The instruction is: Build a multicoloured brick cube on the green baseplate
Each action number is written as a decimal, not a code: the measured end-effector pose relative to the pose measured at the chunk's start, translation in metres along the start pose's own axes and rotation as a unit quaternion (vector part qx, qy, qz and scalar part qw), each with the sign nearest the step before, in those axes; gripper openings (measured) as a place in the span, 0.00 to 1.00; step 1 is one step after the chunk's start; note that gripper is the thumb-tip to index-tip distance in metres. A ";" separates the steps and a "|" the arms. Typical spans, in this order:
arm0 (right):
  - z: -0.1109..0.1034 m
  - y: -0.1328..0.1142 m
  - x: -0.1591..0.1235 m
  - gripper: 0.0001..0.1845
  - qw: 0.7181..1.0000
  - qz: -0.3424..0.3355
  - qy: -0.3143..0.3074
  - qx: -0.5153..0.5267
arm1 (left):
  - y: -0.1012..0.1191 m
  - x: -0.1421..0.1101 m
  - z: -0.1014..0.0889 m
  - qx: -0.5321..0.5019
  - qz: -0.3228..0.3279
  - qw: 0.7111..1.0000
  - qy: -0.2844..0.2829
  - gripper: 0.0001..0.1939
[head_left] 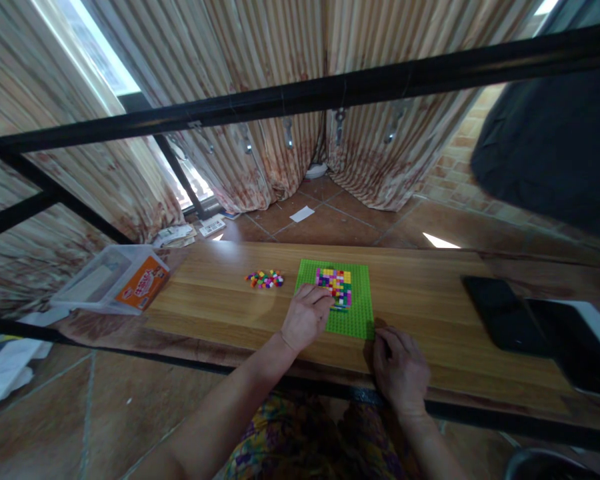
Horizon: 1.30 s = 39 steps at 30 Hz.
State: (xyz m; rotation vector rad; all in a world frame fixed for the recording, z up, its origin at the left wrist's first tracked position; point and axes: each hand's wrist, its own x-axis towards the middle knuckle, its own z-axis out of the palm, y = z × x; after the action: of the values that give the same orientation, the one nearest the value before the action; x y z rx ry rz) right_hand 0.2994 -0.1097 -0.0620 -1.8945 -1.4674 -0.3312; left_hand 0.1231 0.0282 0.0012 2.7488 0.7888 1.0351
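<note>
A green studded baseplate (362,300) lies on the wooden tabletop. On it stands a low block of small coloured toy bricks (339,279) in yellow, purple, red, white and green. My left hand (306,315) reaches over the plate's left side, fingertips pinched together against the near part of the block. Whatever sits between those fingertips is hidden. My right hand (401,367) rests at the table's near edge, fingers curled, close to the plate's near right corner; nothing shows in it. Left of the plate is a loose pile of small bricks (265,279).
A clear plastic box (100,287) with an orange label stands at the table's left end. Two dark flat devices, one a tablet-like slab (505,313), lie at the right. Beyond the tabletop a black metal bar (280,95) crosses in front of striped curtains (260,47).
</note>
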 end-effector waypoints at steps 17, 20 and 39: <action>0.002 0.005 -0.002 0.15 0.999 0.022 -0.025 0.029 | 0.003 -0.011 0.000 -0.053 -0.060 0.996 0.033 0.20; 0.002 0.007 -0.002 0.17 0.997 0.047 -0.034 0.059 | 0.002 -0.026 -0.010 -0.049 -0.153 0.984 0.074 0.24; 0.036 -0.061 0.086 0.42 0.968 0.153 -0.074 0.186 | -0.068 -0.106 -0.050 0.108 -0.357 0.924 0.087 0.14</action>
State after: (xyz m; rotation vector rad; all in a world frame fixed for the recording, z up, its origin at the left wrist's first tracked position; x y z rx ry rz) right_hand 0.2630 -0.0160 -0.0143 -1.8250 -1.2007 0.2222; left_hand -0.0058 0.0292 -0.0413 2.1867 1.8382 1.0569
